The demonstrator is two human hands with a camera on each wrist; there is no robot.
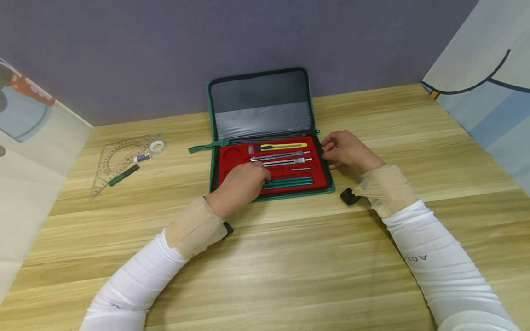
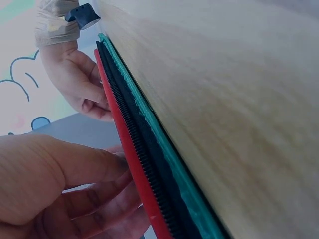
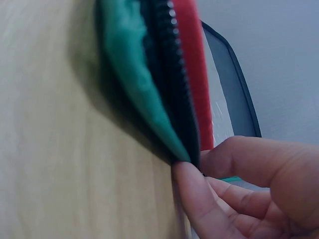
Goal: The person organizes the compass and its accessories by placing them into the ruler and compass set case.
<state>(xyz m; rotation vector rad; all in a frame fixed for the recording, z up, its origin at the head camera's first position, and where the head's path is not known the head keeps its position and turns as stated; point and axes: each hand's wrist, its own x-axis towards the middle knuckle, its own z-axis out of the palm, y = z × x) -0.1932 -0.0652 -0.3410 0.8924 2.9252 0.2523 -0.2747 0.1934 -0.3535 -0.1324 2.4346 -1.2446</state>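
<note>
An open green zip case point(image 1: 259, 89) lies on the table, its lid leaning back against the wall. Its red tray point(image 1: 319, 172) holds a yellow utility knife point(image 1: 283, 146), a metal compass point(image 1: 287, 162), a similar metal drawing tool point(image 1: 283, 155) and several green pencils point(image 1: 290, 182). Over the tray's front left is my left hand point(image 1: 244, 184), fingers bent down by the pencils' left ends; what its fingertips hold is hidden. My right hand point(image 1: 345, 149) pinches the case's right edge between thumb and fingers, beside the zipper point(image 3: 174, 55).
To the left lie a clear set square point(image 1: 99, 177), a small white tape roll point(image 1: 157, 146), an eraser point(image 1: 142, 157) and a green-and-black stick-like item point(image 1: 124, 175). A purple-grey wall point(image 1: 145, 55) rises right behind the case.
</note>
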